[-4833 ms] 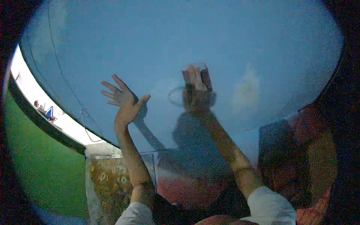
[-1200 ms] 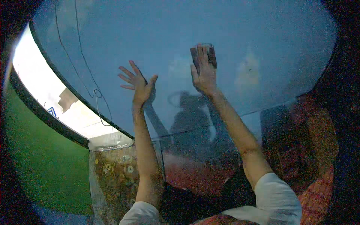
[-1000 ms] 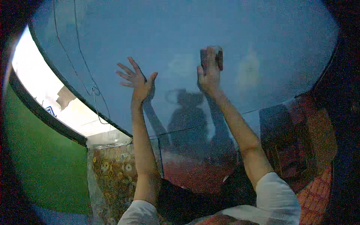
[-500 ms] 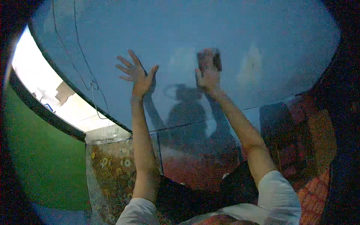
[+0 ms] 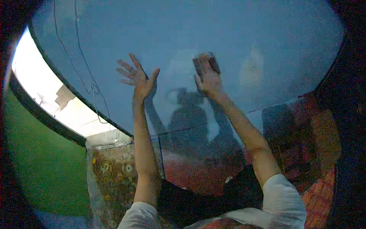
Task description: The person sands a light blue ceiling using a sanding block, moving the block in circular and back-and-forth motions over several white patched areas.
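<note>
In front of me stands a blue wall [image 5: 236, 30]. My right hand [image 5: 210, 81] presses a dark brownish rectangular pad [image 5: 213, 62] to it, fingers lying over the pad; whether it is a folded cloth or a sanding block I cannot tell. The pad sits slightly tilted, with a paler patch of wall [image 5: 252, 68] to its right. My left hand [image 5: 141, 82] is up to the left with its fingers spread and nothing in it. Its shadow falls close beside it; whether the palm touches the wall I cannot tell.
Thin wires [image 5: 93, 89] hang down the wall at left. Beyond them is a bright opening [image 5: 49, 91] with a dark frame, then a green surface [image 5: 42, 164]. A patterned, plastic-like cover [image 5: 110, 171] lies below left. Red patterned fabric [image 5: 320, 198] shows at lower right.
My right hand and the pad have shifted a little to the left and tilted, staying near the wall. The left hand has barely moved, its fingers still spread.
</note>
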